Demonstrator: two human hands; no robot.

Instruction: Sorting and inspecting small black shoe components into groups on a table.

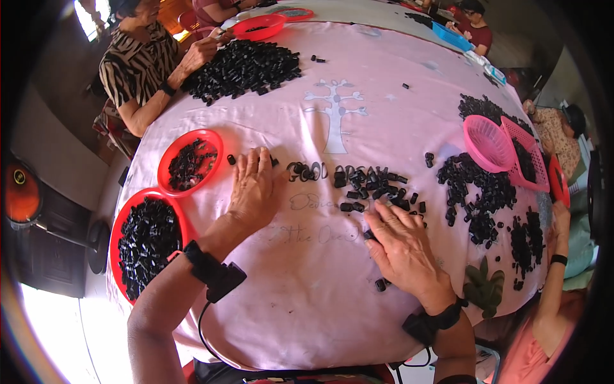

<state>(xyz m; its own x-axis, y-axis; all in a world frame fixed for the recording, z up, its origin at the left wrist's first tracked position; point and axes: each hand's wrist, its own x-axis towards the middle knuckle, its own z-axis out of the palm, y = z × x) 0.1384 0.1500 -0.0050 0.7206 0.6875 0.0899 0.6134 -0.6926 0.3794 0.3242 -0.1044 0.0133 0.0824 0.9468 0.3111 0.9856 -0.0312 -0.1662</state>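
My left hand [252, 189] lies with its fingers stretched out on the pink cloth, and a black cylindrical piece [231, 159] sits beside its fingertips. Close by on the left is a red bowl [216, 137] with some small black pieces in it. A larger red bowl [117, 240] nearer me is heaped with black cylinders [150, 240]. My right hand [401, 246] is spread palm down at the near edge of a loose scatter of black cylinders [371, 182]. One piece touches or lies beside its thumb, and a few more [382, 284] lie under its wrist side.
Piles of black pieces lie at the far left [246, 70] and at right [476, 192], with a pink basket [489, 144] by the latter. A green leaf-shaped item [484, 288] is near my right wrist. People sit around the pink-covered table [288, 301]; one person's arm [555, 269] reaches in at right.
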